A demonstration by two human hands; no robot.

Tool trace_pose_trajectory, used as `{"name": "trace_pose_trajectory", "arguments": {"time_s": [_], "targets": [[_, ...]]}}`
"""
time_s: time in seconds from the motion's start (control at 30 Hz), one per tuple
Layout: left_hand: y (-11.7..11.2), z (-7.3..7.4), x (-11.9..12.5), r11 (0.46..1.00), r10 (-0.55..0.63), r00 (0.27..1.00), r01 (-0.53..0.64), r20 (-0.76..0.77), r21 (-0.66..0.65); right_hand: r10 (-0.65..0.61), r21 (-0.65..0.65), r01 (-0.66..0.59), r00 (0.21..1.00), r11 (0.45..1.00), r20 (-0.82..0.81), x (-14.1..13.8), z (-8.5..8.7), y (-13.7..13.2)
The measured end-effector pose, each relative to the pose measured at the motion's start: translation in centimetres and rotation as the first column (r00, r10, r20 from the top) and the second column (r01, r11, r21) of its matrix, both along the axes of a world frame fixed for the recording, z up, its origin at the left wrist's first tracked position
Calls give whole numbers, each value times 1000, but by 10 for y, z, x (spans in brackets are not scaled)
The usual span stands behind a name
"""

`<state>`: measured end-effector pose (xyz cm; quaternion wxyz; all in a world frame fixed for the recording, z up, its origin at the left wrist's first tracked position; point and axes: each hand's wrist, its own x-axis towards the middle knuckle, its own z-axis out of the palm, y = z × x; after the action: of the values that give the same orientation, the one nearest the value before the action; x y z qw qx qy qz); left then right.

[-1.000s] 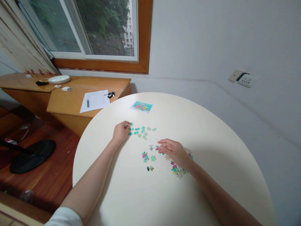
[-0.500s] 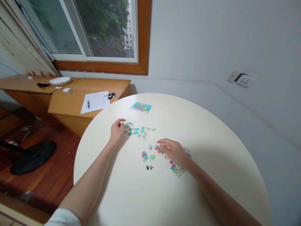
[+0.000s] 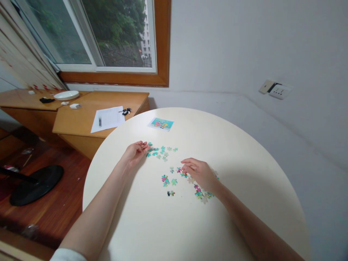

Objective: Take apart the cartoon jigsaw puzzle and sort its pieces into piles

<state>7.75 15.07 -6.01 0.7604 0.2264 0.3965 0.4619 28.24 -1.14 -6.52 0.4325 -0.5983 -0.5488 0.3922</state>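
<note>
Both forearms are bare and extended forward, the left hand [image 3: 136, 151] being partly turned palm-up with fingers loosely bent, the right hand [image 3: 199, 172] back-upward, its fingers slightly parted, pointing left.

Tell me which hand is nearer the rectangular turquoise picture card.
Left. The left hand is on the person's side of the card, to its left; the right hand is farther back, to its right.
</note>
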Motion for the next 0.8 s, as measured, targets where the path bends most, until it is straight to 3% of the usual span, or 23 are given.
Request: {"name": "trace_pose_trajectory", "arguments": {"time_s": [0.37, 0.8], "targets": [[-7, 6, 1, 968, -243, 968, 246, -60, 51, 14, 8, -15, 1000, 1000, 12, 1, -8, 2], [-4, 1, -2, 965, -251, 962, 257, -105, 47, 13, 15, -13, 999, 1000, 40, 2, -8, 3]]}}
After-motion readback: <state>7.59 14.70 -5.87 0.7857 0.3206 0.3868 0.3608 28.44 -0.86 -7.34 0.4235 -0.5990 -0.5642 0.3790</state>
